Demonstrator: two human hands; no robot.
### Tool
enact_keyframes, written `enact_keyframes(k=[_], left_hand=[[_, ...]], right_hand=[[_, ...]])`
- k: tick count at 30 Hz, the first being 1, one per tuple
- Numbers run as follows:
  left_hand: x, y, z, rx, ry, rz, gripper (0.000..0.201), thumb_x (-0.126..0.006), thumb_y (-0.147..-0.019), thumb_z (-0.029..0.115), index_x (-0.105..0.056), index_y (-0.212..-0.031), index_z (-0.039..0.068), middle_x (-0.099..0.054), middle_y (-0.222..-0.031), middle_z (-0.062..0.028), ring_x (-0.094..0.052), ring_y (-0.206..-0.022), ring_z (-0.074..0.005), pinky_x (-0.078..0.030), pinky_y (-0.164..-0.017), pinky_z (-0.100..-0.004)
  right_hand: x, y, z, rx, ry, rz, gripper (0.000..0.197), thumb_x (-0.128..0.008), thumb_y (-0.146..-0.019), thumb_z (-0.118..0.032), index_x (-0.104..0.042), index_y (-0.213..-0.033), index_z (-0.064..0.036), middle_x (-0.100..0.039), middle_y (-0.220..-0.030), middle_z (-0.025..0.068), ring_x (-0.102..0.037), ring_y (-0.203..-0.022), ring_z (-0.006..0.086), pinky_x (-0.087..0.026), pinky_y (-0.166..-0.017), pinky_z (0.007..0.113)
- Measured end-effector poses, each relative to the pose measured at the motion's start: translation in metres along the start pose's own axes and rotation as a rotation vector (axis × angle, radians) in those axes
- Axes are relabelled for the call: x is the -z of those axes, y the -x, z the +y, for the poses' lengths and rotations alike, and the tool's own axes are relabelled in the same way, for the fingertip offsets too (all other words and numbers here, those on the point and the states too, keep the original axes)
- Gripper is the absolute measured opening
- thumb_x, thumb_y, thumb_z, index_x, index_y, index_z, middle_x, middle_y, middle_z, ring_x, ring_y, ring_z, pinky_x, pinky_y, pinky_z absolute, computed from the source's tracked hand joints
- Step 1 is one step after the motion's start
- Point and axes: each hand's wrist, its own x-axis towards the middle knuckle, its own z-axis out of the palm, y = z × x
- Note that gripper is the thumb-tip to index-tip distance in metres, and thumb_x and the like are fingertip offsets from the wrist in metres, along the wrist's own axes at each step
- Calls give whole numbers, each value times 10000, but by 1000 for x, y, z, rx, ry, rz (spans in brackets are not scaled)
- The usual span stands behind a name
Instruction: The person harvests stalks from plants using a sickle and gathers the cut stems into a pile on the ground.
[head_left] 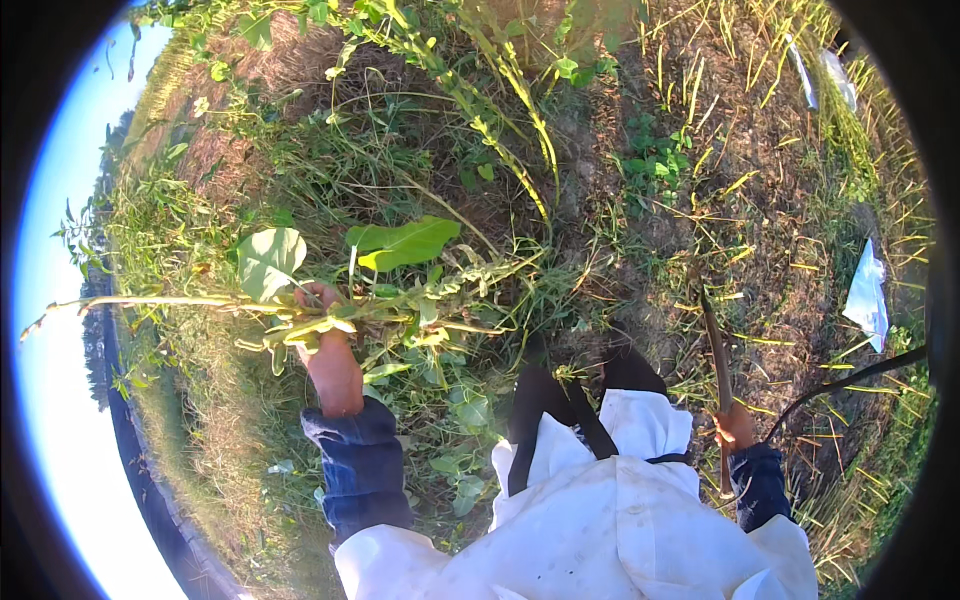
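My left hand (pixel 322 300) is closed round a bunch of green podded stalks (pixel 430 305), which look like sesame. They lie crosswise, with a bare pale stem (pixel 150 301) sticking out to the left. Broad leaves (pixel 415 243) stand next to the fingers. Low on the right, my right hand (pixel 736 427) grips the wooden handle (pixel 717 350) of a long tool. It points away from me and ends in a narrow dark tip; the shape of any blade is hard to make out. Ahead of me, taller podded plants (pixel 500 110) lean across the ground.
Cut stubble (pixel 790 340) and dry soil cover the right side. Grass and weeds (pixel 220 400) grow thick at left. White scraps (pixel 868 295) lie far right, near a black strap (pixel 850 385). My dark-clad legs (pixel 545 405) stand below. A road (pixel 150 470) runs along the left edge.
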Motion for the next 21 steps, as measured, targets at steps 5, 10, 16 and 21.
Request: enact_keyframes(k=[5,10,16,21], left_hand=[[-38,8,11,2,-164,-44,138,-574,-913,100,-505,-1033,96,-511,-873,25,-503,-765,-73,-431,-665,-235],[-57,17,15,50,-192,-129,136,-569,-922,128,-515,-1041,90,-512,-863,19,-508,-758,-81,-431,-658,-233],[-79,30,27,114,-204,-55,153,-560,-923,114,-532,-1071,87,-520,-840,2,-513,-743,-90,-439,-628,-243],[-88,41,34,128,-251,-75,144,-541,-929,100,-530,-1071,85,-506,-777,11,-503,-709,-74,-426,-579,-234]], right_hand=[[-13,-28,47,-148,-86,-202,183,-621,-803,-102,-469,-772,-5,-472,-508,72,-478,-357,184,-411,-324,346],[-7,-21,68,-208,-86,-233,221,-625,-804,-108,-458,-748,24,-482,-502,88,-498,-365,195,-418,-331,351],[-2,-28,89,-236,-36,-191,233,-625,-795,-110,-458,-869,34,-508,-555,106,-525,-374,216,-415,-314,357],[4,-20,45,-250,9,-212,235,-615,-795,-113,-449,-886,26,-501,-565,103,-524,-370,216,-406,-302,355]])
